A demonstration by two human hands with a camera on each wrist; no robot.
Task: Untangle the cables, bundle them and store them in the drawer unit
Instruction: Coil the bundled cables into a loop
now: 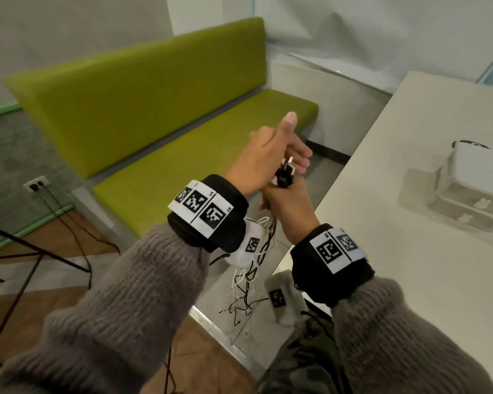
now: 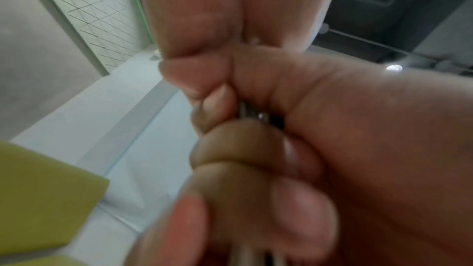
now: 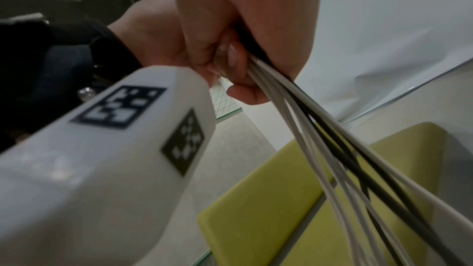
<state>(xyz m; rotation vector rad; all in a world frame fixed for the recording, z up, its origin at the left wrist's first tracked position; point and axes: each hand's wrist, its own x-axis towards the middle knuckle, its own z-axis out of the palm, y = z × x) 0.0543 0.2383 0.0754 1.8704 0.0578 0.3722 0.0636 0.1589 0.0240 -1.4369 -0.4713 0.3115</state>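
A bundle of white and black cables (image 1: 251,268) hangs from my two hands, beside the table's near-left corner. My right hand (image 1: 288,206) grips the bundle in a fist, and the strands (image 3: 320,139) run down out of that right hand (image 3: 243,27). Just above it my left hand (image 1: 268,157) curls its fingers round the cables' plug ends (image 1: 284,173), thumb pointing up. In the left wrist view, fingers close tightly on the metal plug tips (image 2: 252,113). The white drawer unit (image 1: 467,200) stands on the table to the right, with its drawers shut.
The white table (image 1: 410,280) fills the right side. A green padded bench (image 1: 182,137) runs along the wall behind my hands. At the left are a wall socket (image 1: 37,184) with black leads plugged in and thin black stand legs (image 1: 26,251) on the floor.
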